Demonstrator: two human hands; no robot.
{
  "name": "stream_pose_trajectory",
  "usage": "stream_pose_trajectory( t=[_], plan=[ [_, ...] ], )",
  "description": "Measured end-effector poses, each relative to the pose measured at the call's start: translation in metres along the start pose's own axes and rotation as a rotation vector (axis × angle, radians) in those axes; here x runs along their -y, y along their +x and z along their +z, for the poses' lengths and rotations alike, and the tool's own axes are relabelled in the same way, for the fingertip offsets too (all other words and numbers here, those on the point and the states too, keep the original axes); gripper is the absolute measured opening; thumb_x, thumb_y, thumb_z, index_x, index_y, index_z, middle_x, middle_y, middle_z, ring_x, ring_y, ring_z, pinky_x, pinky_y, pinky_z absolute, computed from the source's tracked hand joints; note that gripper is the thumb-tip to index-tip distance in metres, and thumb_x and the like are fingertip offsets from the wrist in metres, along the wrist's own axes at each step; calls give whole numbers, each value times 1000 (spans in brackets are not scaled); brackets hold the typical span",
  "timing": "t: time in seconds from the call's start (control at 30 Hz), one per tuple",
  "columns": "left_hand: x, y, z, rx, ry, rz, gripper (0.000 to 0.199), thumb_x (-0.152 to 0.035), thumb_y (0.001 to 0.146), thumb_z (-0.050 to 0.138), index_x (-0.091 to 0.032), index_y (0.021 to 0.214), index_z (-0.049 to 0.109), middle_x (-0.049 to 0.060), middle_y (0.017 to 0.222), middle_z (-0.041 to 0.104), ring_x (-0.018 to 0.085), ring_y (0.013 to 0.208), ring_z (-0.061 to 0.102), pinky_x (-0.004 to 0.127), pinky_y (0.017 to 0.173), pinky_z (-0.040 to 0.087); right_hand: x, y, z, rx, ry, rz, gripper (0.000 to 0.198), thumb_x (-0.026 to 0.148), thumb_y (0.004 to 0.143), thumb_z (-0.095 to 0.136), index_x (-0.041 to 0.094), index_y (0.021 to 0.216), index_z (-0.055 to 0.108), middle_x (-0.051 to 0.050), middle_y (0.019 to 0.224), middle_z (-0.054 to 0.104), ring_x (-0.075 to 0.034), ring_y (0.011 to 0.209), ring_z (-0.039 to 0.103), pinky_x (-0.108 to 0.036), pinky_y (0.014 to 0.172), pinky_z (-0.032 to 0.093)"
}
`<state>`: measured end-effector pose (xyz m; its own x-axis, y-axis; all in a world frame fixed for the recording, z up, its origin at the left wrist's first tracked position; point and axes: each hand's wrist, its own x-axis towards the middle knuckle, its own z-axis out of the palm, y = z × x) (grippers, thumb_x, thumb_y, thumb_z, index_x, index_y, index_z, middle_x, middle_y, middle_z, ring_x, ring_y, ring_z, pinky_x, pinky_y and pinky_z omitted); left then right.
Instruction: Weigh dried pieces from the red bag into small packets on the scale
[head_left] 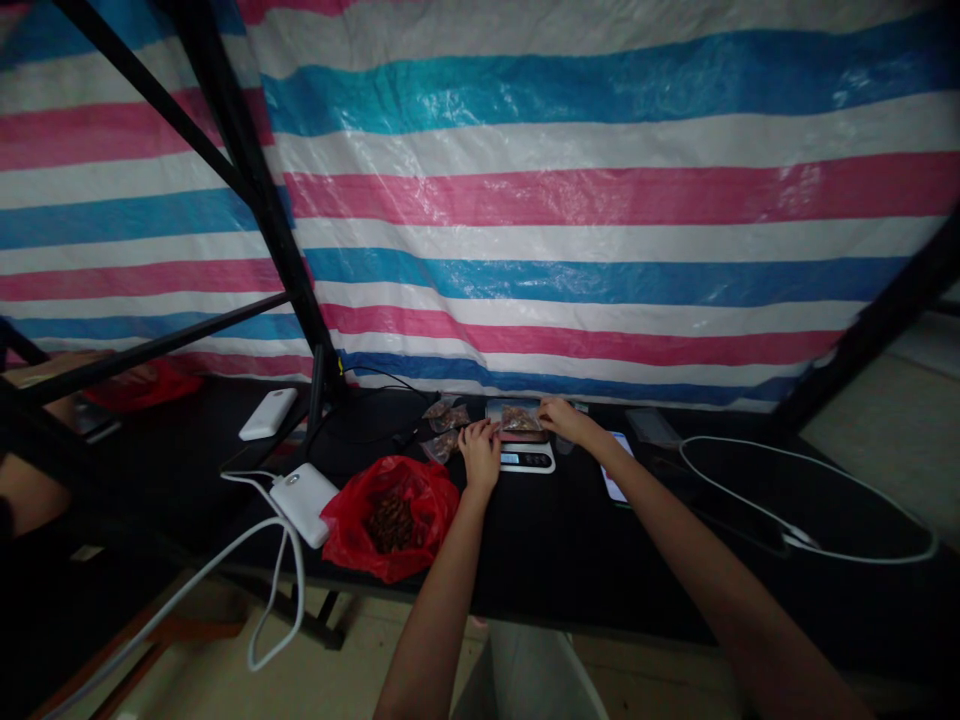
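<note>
- Head view: the left hand point(480, 458) is lying palm down at the left edge of a white scale point(546, 466), its fingers loosely bent and partly spread; whether they are gripping anything, I cannot tell.
- The right hand point(566, 419) is drawing its fingers close together, their tips meeting the right edge of a small clear bag point(519, 419); whether they are pinching it is too small to tell.
- That bag is lying between the two hands, at the far part of the scale, and is showing brownish contents.
- The scale's dark panel with a lit display point(511, 459) is facing up just right of the left hand.
- More small filled bags point(442, 446) are lying in a cluster just beyond and left of the left hand.
- A red plastic bag point(345, 515) is standing open, nearer the body and left of the left hand, holding dark brown pieces point(390, 524).
- A white power bank point(306, 503) is resting left of the red plastic bag, farther from the left hand, with a white cable point(217, 560) running beside it.
- A phone point(616, 470) is lying right of the right hand, partly hidden under the right forearm.
- A looped white cord point(885, 555) is lying well to the right of the right hand.
- A black table point(540, 560) is supporting all these things.
- Beyond both hands, a striped sheet point(570, 240) is hanging.
- Far left of the left hand, another person's arm point(34, 490) is showing.
</note>
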<state>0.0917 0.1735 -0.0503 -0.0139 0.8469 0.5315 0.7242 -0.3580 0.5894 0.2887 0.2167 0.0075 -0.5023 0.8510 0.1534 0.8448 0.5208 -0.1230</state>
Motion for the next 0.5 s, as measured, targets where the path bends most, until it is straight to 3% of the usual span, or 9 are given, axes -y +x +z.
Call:
stream_pose_trajectory(
  t=[0.23, 0.5],
  plan=[
    [1, 2, -3, -136, -13, -14, 24, -11, 78, 46, -24, 91, 62, 4, 109, 55, 20, 106, 45, 39, 93, 31, 3, -4, -26, 70, -88, 0, 20, 12, 80, 47, 13, 78, 66, -8, 82, 64, -16, 77, 59, -21, 70, 41],
    [1, 2, -7, -177, -46, -58, 22, -10, 77, 46, -23, 85, 62, 4, 106, 56, 20, 105, 45, 38, 92, 31, 26, 14, -17, 74, -284, -32, 21, -2, 67, 56, 8, 84, 65, -15, 92, 64, -22, 84, 61, -25, 75, 44]
  ],
)
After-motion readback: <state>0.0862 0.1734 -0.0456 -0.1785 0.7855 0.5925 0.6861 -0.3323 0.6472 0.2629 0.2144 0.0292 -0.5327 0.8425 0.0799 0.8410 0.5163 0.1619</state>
